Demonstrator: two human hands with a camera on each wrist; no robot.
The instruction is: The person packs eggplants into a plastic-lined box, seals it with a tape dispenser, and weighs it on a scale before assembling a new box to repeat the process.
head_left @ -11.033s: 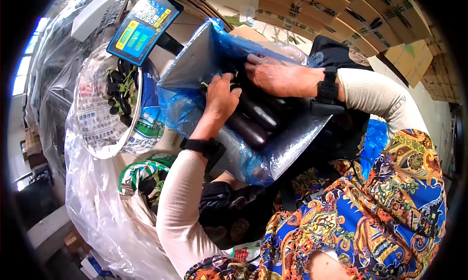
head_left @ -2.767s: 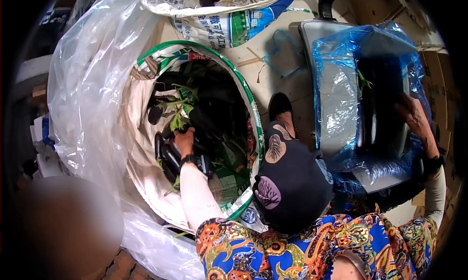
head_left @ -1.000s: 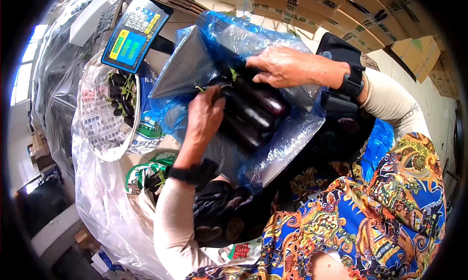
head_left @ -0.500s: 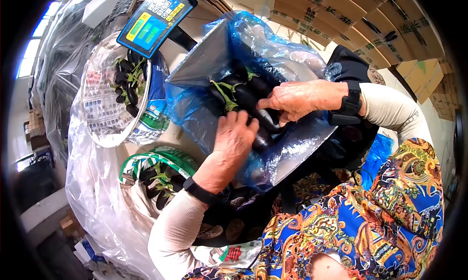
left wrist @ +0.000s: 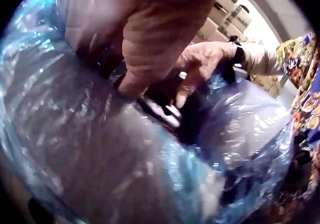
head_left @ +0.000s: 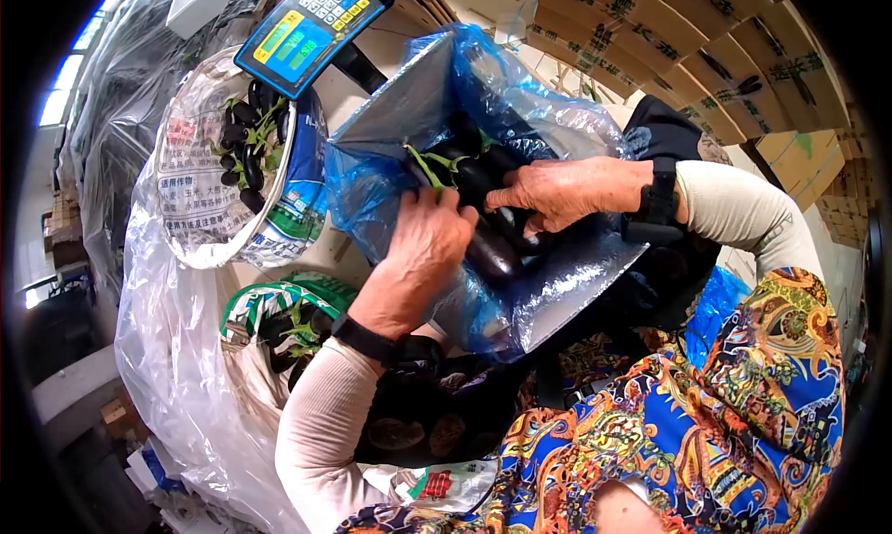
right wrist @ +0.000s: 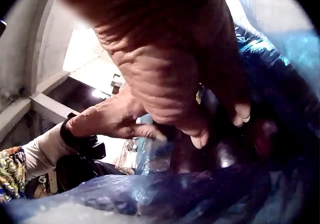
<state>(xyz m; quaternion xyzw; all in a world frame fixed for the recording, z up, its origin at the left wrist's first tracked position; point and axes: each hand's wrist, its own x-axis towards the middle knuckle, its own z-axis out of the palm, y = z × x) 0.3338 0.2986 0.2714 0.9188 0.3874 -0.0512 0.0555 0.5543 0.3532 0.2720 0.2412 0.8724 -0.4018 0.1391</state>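
Several glossy dark-purple eggplants [head_left: 492, 255] with green stems lie side by side inside a blue plastic liner bag [head_left: 358, 185], which lines an opened box with grey-looking flaps [head_left: 581, 288]. My left hand [head_left: 427, 255] grips an eggplant near its stem end, fingers curled down over it. Across from it, my right hand [head_left: 576, 195] holds another eggplant between thumb and fingers. In the right wrist view, the right fingertips [right wrist: 199, 140] press on dark eggplant skin. The left wrist view shows the left thumb reaching down beside the liner; the left fingertips are hidden there.
A weighing scale display [head_left: 311, 32] stands behind the box. On the left are a white woven sack [head_left: 200, 181] and a green-rimmed sack [head_left: 251, 306], both with eggplants inside. Stacked cartons [head_left: 678, 51] fill the back right. Clear plastic sheeting [head_left: 167, 367] hangs at left.
From reaching into the green-rimmed sack, the left hand has come back to the box. Over the last second both hands have shifted from the far stem end toward the near part of the eggplants.
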